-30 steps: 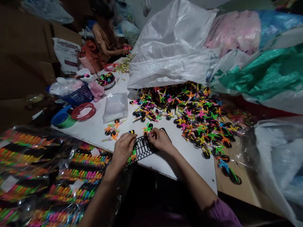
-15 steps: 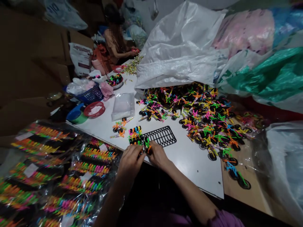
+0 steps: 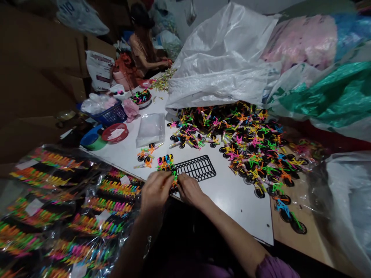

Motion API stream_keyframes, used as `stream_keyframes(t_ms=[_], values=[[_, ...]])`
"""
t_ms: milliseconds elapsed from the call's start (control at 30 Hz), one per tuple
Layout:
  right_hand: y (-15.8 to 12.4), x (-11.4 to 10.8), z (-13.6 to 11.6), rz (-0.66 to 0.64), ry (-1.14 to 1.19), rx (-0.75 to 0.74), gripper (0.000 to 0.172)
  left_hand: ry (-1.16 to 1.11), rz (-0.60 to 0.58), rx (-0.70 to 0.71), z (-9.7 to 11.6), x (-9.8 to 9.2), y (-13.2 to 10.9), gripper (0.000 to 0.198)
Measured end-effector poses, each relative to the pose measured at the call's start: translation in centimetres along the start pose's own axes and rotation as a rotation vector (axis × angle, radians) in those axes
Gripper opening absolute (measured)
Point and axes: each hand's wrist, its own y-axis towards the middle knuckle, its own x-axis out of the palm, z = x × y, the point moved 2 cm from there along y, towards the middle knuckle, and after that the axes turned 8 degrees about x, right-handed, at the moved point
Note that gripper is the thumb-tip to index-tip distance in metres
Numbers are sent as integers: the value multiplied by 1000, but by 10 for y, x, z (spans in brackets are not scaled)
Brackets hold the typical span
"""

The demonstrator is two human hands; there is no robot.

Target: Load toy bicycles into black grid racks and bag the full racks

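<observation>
At the table's near edge my left hand (image 3: pixel 155 189) and my right hand (image 3: pixel 190 189) face each other, fingers closed around a small toy bicycle with green parts (image 3: pixel 174 174). Most of this bicycle is hidden by the fingers. They work at the left part of a black plastic grid rack (image 3: pixel 210 166), whose right part shows bare slots. Just beyond my left hand, a tight row of colourful toy bicycles (image 3: pixel 165 161) stands in the rack's left end. A few loose orange toy bicycles (image 3: pixel 146 155) lie to the left of it.
A large heap of toy bicycles (image 3: pixel 246 143) spills from a white sack (image 3: pixel 220 65) on the right. Clear plastic bags (image 3: pixel 150 129), a red dish (image 3: pixel 115 133) and a blue basket (image 3: pixel 108 116) stand farther left. Bagged rows (image 3: pixel 95 224) lie lower left. Another person (image 3: pixel 145 54) sits behind.
Both hands have shifted slightly left. The green toy bicycle between them has moved left and down, closer against the row in the rack.
</observation>
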Motion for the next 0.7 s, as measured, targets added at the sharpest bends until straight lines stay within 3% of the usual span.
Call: stream_keyframes(t_ms=[67, 200, 267, 500, 600, 700], values=[[0, -1, 0, 2, -4, 10, 16, 68, -28, -49, -10, -4, 15, 21], [0, -3, -3, -19, -50, 4, 17, 105, -327, 29, -30, 8, 37, 24], [1, -6, -4, -49, -92, -35, 18, 45, -396, 66, -38, 17, 40, 25], [5, -10, -5, -72, -70, -97, 18, -60, -424, 123, -42, 21, 36, 25], [2, -10, 0, -79, 43, -86, 14, -12, -361, 104, -35, 19, 33, 25], [7, -18, 15, -186, 214, -113, 10, 14, -274, 70, -31, 24, 28, 23]])
